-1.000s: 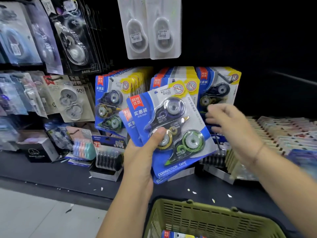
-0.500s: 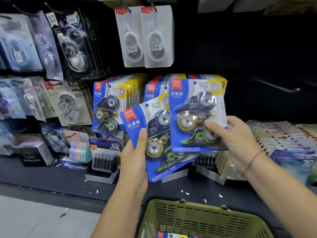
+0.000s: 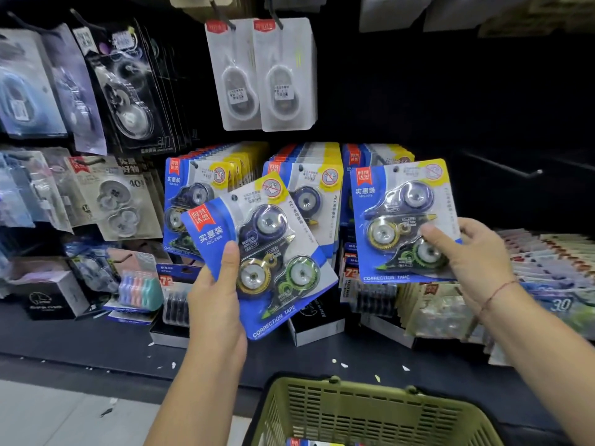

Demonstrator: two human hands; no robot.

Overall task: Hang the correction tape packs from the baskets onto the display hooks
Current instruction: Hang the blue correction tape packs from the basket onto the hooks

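My left hand (image 3: 216,296) grips a tilted blue correction tape pack (image 3: 267,249) by its lower left edge, thumb on the front. My right hand (image 3: 468,255) pinches a second, upright correction tape pack (image 3: 402,220) at its right side and holds it in front of the right-hand row of hung packs (image 3: 373,156). Two more full rows of the same packs hang at the left (image 3: 206,175) and in the middle (image 3: 309,175). A green basket (image 3: 363,410) sits below, with one more pack (image 3: 306,442) showing at its bottom.
A bare display hook (image 3: 505,165) sticks out to the right of the hung rows. White tape packs (image 3: 260,75) hang above. Boxes and stacked stationery (image 3: 547,262) crowd the dark shelf (image 3: 96,342) below the hooks. Paper scraps lie along the shelf's front edge.
My right hand took the top pack off the stack in my left hand and carried it right and up toward the right-hand row. My left hand kept the other pack.
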